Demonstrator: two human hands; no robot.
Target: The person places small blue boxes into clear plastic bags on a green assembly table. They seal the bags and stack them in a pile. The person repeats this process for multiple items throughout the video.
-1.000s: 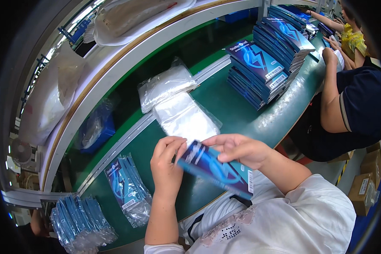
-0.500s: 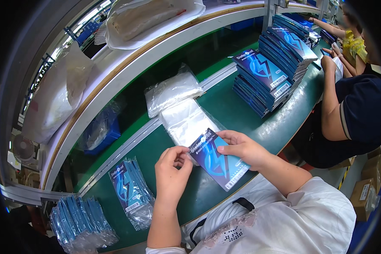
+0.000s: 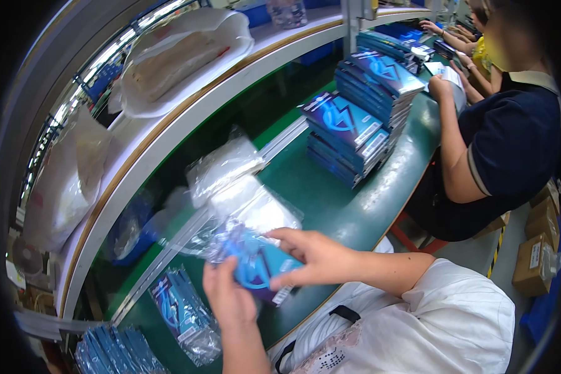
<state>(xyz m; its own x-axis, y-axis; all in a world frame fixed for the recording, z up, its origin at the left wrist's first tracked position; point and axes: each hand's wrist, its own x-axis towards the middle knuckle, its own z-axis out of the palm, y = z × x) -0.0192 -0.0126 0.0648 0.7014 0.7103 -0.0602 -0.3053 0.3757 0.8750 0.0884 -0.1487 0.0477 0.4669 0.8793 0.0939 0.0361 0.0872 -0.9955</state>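
Between my two hands is a flat blue and purple printed box (image 3: 255, 265), tilted and slightly blurred. A clear plastic bag (image 3: 196, 240) spreads from the box's far left end; how far the box sits inside it I cannot make out. My left hand (image 3: 229, 293) grips the near left edge with the thumb on top. From the right, my right hand (image 3: 315, 254) holds the other side, fingers along the far edge and thumb near the front corner. Just beyond lies a pile of clear flat bags (image 3: 252, 202), with another bundle of clear bags (image 3: 224, 168) behind it.
Stacks of matching boxes (image 3: 343, 118) stand at the right on the green table (image 3: 293, 162). Bagged boxes (image 3: 181, 311) lie at the left front, with another bagged row (image 3: 115, 349) beside them. A shelf (image 3: 187, 112) runs along the back. A co-worker (image 3: 505, 143) sits at the right.
A clear bag now shows at the box's far end, and the box has come nearer to the left. My left hand has shifted from its top corner to its near edge. The view has turned rightward.
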